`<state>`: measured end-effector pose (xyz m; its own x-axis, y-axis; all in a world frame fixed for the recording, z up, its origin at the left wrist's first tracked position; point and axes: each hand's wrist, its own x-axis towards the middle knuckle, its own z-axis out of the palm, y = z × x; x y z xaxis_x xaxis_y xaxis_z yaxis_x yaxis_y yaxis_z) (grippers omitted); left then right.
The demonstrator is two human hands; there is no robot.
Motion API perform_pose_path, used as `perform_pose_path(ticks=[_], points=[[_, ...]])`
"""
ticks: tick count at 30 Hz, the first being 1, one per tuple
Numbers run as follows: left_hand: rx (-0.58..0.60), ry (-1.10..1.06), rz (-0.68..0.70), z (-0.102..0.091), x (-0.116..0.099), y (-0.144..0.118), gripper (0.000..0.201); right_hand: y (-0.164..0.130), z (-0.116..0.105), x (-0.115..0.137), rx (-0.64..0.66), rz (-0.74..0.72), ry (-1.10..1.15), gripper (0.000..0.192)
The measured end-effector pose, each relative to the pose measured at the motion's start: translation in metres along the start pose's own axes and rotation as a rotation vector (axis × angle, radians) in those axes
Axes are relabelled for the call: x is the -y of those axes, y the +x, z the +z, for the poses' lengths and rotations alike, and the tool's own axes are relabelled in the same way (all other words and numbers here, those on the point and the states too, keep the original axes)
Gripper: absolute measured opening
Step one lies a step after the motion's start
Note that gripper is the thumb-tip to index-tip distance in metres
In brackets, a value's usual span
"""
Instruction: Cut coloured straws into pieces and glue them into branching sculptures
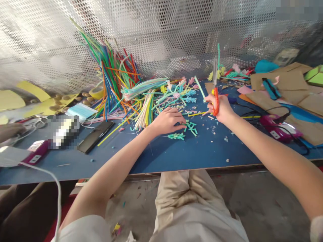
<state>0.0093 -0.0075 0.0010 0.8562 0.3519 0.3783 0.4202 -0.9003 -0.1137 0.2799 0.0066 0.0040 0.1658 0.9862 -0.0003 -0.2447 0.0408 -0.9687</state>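
At the far left edge of the frame, another person's hand (10, 131) rests on the blue tabletop (202, 151), beside a purple glue gun (36, 150). To its right lie a light-blue face mask (81, 111) and a black phone (95, 136), screen up. Behind them, left of center, a bundle of long colored pipe cleaners (113, 77) leans against the perforated metal screen (161, 33).

At center frame, your left hand (168, 121) lies palm down with fingers curled loosely over the small teal branched pieces (190, 127); the fingertips touch them, but a firm grasp cannot be confirmed. A further teal piece (176, 136) lies just below the hand.

Right of center, your right hand (219, 107) is clenched around the orange-handled scissors (215, 99), blades pointing up. The same hand pinches a pale green pipe cleaner strip (200, 86), which slants toward the upper left.

At the right of the frame, a second purple glue gun (277, 127) with a black cable sits on brown cardboard sheets (285, 84).
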Motion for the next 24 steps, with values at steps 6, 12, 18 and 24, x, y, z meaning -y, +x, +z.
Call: perform_pose_path(ticks=[6, 12, 18, 24], points=[[0.031, -0.023, -0.008, 0.006, 0.002, 0.000, 0.033, 0.002, 0.001, -0.001, -0.022, -0.073, 0.151, 0.045], [-0.003, -0.010, -0.063, 0.005, 0.001, 0.000, 0.030, -0.002, 0.006, -0.008, 0.035, -0.082, 0.175, 0.050], [-0.036, 0.023, -0.085, 0.002, 0.000, -0.001, 0.028, -0.013, 0.014, -0.012, 0.095, -0.088, 0.085, 0.049], [-0.046, -0.068, -0.108, -0.014, -0.011, 0.007, 0.032, -0.015, 0.017, -0.018, 0.107, -0.068, 0.035, 0.048]])
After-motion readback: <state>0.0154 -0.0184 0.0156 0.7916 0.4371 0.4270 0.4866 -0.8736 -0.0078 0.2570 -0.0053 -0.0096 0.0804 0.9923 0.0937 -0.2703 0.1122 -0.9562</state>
